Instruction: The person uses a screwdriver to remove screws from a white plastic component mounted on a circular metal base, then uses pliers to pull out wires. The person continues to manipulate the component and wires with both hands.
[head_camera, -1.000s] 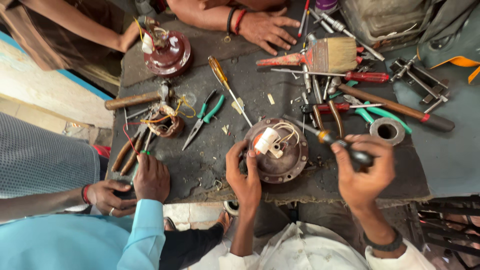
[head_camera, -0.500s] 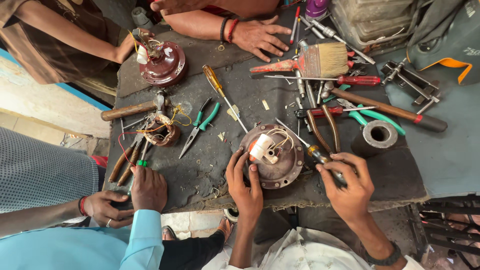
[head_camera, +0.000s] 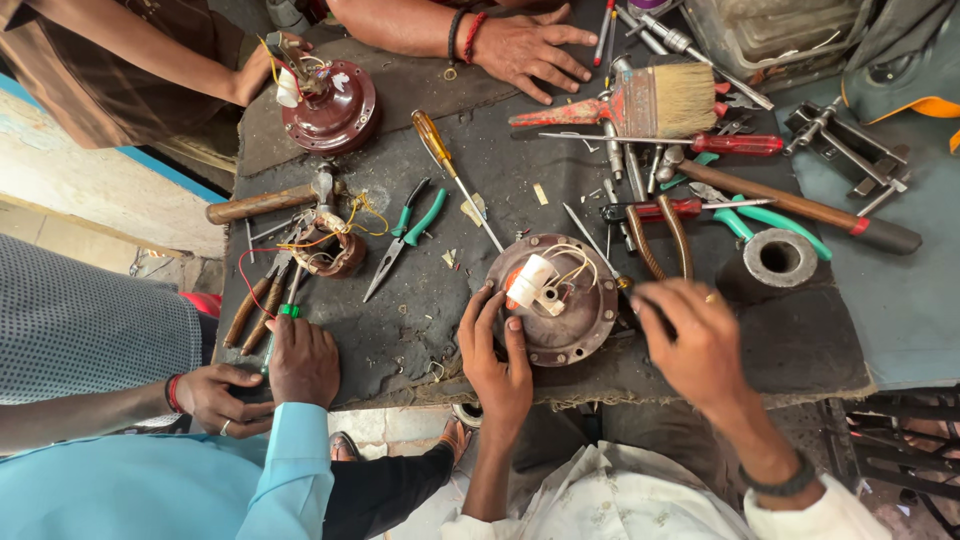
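Since a moment ago the right hand (head_camera: 690, 335) has dropped from raised to the tabletop (head_camera: 800, 340), closed on a tool (mostly hidden). Left hand (head_camera: 497, 350), fingers spread, touches the round motor housing (head_camera: 565, 300) near the front edge.

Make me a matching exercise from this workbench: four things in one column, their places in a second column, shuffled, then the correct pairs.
Things:
1. round brown metal motor housing with a white part and wires
2. wide paintbrush with a red handle
3. green-handled long-nose pliers
4. grey roll of tape

Places:
A. near the bench's far edge, beside another person's spread hand
B. right of the brown-handled pliers
C. under the left hand's fingertips
D. between the tangle of wires and the yellow-handled screwdriver

Pairs: 1-C, 2-A, 3-D, 4-B
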